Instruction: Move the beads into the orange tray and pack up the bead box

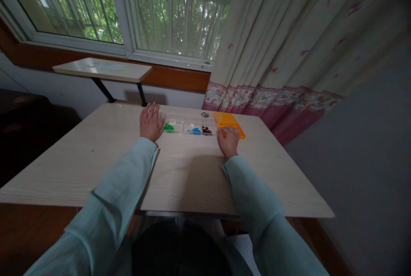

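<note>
Fingers of the left hand (150, 122) are spread flat beside the clear tray (188, 128), seemingly steadying it, while a thin stick is pinched by the right hand (228, 139) near the orange tray (229, 122).

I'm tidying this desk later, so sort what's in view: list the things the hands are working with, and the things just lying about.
In hand:
left hand, flat by the clear divided tray
green beads, blue beads, dark brown beads in the tray
right hand, at the orange tray

Lying about:
small shelf under the window
curtain
</note>
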The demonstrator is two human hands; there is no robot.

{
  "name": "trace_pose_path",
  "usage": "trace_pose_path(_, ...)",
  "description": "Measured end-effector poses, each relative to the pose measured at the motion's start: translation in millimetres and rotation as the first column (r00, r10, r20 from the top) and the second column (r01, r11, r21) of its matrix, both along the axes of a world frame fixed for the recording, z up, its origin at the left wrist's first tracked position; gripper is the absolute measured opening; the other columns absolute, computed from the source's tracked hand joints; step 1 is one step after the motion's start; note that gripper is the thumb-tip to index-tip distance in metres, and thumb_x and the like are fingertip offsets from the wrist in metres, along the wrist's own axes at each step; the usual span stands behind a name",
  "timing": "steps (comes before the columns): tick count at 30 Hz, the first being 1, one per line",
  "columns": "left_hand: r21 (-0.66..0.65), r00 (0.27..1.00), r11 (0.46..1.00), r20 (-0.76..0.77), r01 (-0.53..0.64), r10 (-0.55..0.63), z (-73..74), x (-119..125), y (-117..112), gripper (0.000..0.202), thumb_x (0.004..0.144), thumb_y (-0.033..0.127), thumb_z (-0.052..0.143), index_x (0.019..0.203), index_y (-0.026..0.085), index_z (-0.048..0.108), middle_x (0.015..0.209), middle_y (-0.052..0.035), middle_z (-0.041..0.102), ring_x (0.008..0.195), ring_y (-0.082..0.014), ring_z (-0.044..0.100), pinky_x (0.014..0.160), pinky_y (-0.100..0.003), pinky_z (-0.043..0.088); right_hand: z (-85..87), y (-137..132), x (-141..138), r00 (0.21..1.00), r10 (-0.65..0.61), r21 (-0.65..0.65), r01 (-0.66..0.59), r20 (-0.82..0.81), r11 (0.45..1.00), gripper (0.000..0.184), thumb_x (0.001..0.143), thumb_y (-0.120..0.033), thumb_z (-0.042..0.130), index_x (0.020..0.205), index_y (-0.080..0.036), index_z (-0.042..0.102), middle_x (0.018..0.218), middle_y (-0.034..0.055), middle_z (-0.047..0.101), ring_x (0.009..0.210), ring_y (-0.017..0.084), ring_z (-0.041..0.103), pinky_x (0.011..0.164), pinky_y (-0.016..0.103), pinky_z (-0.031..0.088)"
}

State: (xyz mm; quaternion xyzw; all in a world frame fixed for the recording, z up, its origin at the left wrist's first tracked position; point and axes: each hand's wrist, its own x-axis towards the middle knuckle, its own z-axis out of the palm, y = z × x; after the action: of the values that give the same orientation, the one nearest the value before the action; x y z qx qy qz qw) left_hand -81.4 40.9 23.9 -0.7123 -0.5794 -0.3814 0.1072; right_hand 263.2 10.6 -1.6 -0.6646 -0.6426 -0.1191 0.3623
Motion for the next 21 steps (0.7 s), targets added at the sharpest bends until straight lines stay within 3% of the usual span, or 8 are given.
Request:
trace_pose_path(3, -0.005, 1.000, 1.000, -0.017, 0.012, -0.012, -7.3, -4, 11, 0.065, 0.091, 0.041, 0.044, 0.148, 0.013, 0.027, 0.153, -0.0145, 0.029, 0.146, -0.0301, 0.015, 0.118, -0.050, 0.010, 1.5, -2, -7, 0.998, 0.054, 0.003, -0.054, 0.014, 0.999, 0.032, 0.092, -0.037, 0.047, 0.093, -0.018, 0.073, 0.095, 0.0098, 0.067, 0.099, 0.026, 0.048, 0.087, 0.039, 0.031)
trace_pose_path(8, -0.047, 0.999, 0.998, -0.016, 0.030, -0.030, -14.1, -7, 20, 0.065, 0.092, 0.048, 0.042, 0.144, 0.010, 0.034, 0.133, -0.0197, 0.049, 0.133, -0.0347, 0.032, 0.113, -0.050, 0.021, 4.0, -5, -13, 0.996, 0.092, -0.001, -0.092, 0.016, 0.996, 0.031, 0.092, -0.037, 0.048, 0.092, -0.019, 0.073, 0.093, 0.0083, 0.068, 0.096, 0.025, 0.049, 0.085, 0.038, 0.031)
trace_pose_path(13, -0.081, 0.998, 0.996, -0.051, 0.039, -0.044, -12.1, -10, 20, 0.048, 0.091, 0.051, 0.041, 0.115, 0.014, 0.061, 0.113, -0.0177, 0.056, 0.116, -0.0327, 0.043, 0.102, -0.046, 0.033, 3.7, -5, -12, 0.995, 0.101, 0.009, -0.101, 0.016, 0.995, 0.031, 0.092, -0.036, 0.047, 0.091, -0.019, 0.073, 0.093, 0.0088, 0.068, 0.096, 0.025, 0.049, 0.086, 0.039, 0.032)
trace_pose_path(21, -0.072, 0.999, 0.997, -0.041, 0.018, -0.021, -10.3, -9, 10, 0.051, 0.095, 0.047, 0.030, 0.086, 0.017, 0.071, 0.090, -0.0138, 0.068, 0.098, -0.0283, 0.057, 0.106, -0.048, 0.027, 2.6, -4, -12, 0.993, 0.117, 0.015, -0.118, 0.013, 0.993, 0.031, 0.092, -0.036, 0.048, 0.091, -0.019, 0.073, 0.093, 0.0083, 0.068, 0.095, 0.025, 0.049, 0.086, 0.038, 0.032)
